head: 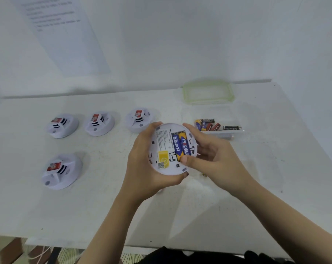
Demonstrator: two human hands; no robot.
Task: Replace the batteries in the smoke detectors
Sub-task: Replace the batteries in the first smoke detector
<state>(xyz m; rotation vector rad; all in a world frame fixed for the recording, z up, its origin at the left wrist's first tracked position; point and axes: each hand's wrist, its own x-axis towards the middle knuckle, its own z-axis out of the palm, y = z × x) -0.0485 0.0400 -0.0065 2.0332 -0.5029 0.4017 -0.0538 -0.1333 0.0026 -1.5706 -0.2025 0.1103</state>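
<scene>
Over the white surface (104, 206) we held a detector (162, 139) back-side up, our left hand (142, 168) cupped round its rim and our right hand (214, 157) gripping the opposite edge, thumb pressing on two blue batteries (181, 147) in its bay.

On our desk (237, 197) three smoke detectors (63, 125) (100, 123) (139, 120) sit in a row at the left. A fourth detector (62, 171) sits in front of the leftmost one. In the middle we hold a fifth detector (165, 147), left grip (142, 164) on its left, right grip (212, 155) on its right. Two batteries (181, 145) lie side by side in it. Behind our right grip is a box (235, 132) with loose batteries (209, 125) inside, and a lid (188, 92) lies behind it
</scene>
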